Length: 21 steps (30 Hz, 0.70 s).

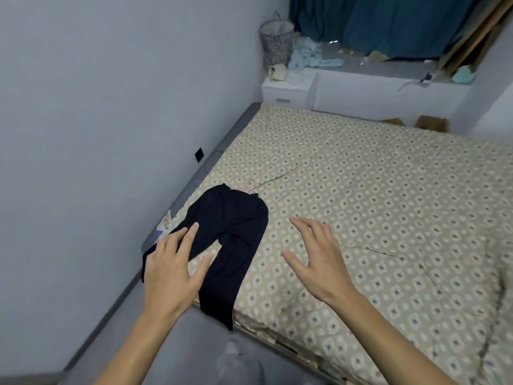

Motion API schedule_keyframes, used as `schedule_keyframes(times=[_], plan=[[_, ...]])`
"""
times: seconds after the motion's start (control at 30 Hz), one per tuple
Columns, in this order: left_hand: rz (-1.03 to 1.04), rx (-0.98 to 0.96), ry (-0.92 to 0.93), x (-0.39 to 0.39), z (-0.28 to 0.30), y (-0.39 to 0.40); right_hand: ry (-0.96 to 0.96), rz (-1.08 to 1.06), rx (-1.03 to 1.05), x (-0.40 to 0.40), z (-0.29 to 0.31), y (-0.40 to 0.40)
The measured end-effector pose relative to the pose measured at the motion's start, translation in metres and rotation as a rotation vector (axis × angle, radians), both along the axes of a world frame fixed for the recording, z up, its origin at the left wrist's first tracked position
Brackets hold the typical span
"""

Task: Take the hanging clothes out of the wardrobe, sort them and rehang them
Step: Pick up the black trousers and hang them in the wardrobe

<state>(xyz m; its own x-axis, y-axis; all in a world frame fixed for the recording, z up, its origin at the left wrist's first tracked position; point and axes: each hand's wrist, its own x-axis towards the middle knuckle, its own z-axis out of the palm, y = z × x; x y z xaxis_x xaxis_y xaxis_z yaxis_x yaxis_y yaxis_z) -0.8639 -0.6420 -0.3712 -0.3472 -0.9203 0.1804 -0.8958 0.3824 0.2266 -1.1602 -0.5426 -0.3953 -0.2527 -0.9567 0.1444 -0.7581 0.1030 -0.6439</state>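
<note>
Lying flat on the patterned beige bed (361, 190), dark navy trousers (230, 226) are overlapped by the spread-fingered left hand (172, 270); right hand (319, 259) is held splayed, empty.

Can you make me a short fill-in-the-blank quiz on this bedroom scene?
1. The dark trousers lie on the ____.
2. The ____ hand is over a trouser leg.
3. The right hand holds ____.
4. The curtain by the basket is ____.

Missing words: bed; left; nothing; blue
</note>
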Motion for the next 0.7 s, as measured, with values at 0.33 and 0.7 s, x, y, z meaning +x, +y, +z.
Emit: schedule_keyframes(times=[0.33, 0.7], plan=[[-0.098, 0.139, -0.046, 0.046, -0.138, -0.276, 0.047, -0.051, 0.172, 0.043, -0.100, -0.243], [-0.249, 0.392, -0.288, 0.017, -0.348, -0.527, -0.072, -0.256, 0.444, 0.058, -0.295, -0.435]])
